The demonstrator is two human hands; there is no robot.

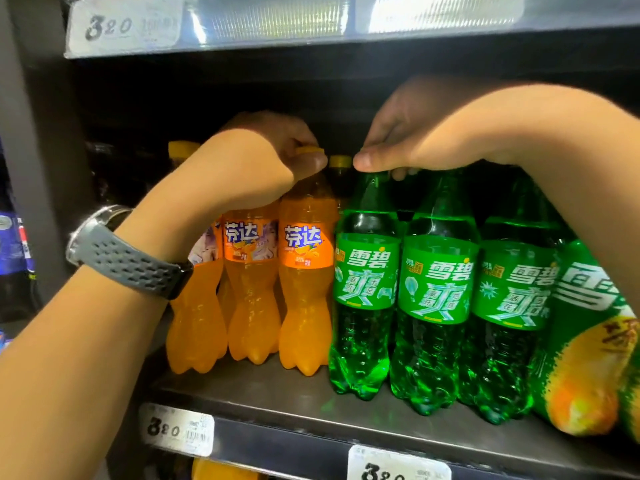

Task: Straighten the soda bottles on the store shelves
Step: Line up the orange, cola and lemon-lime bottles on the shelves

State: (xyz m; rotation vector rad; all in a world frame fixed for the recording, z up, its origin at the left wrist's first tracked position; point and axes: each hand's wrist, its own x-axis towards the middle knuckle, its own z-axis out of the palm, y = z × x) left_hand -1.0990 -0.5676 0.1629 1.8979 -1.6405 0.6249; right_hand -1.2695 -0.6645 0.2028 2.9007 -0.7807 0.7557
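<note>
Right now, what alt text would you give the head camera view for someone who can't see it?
At a store shelf of soda, the left hand grips the cap of an orange bottle while the right hand holds the top of the green bottle beside it. Around them stand other bottles.

**Q:** What do the labels read?
**A:** The orange bottles [304,242] carry "芬达". The green bottles [367,271], right of them, carry "雪碧" and "爽".
**Q:** Prices?
**A:** "320" on the upper price tag [123,26], above-left of the orange bottles, and on the lower price tag [176,429] beneath them.
</note>
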